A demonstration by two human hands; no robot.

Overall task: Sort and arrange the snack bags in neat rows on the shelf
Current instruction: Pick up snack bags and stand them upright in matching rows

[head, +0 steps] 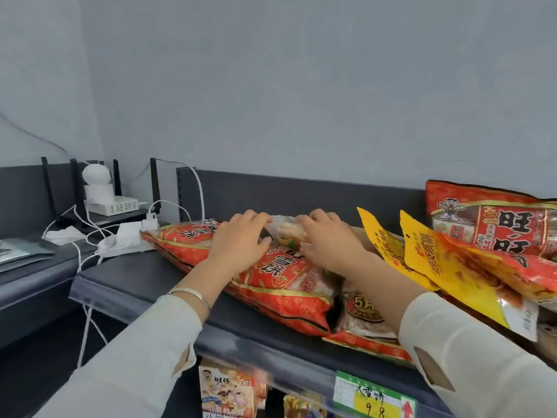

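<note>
A large red snack bag (pixel 280 285) lies flat on the dark top shelf (pixel 129 276), its top edge toward the back panel. My left hand (pixel 238 239) rests on its upper part with curled fingers gripping the bag's clear top edge. My right hand (pixel 325 236) grips the same top edge from the right. A second red bag (pixel 187 239) lies under it to the left. Another red bag (pixel 364 324) lies to the right under my right forearm. Two yellow bags (pixel 428 260) overlap it, and a big red bag (pixel 494 224) leans against the back at the right.
A white power strip with plugs and cables (pixel 126 236) sits at the shelf's left end. Further left stand a router with black antennas (pixel 99 206) and a white round camera (pixel 96 176). A green and yellow price tag (pixel 370 396) hangs on the shelf's front rail above lower snack boxes (pixel 229 390).
</note>
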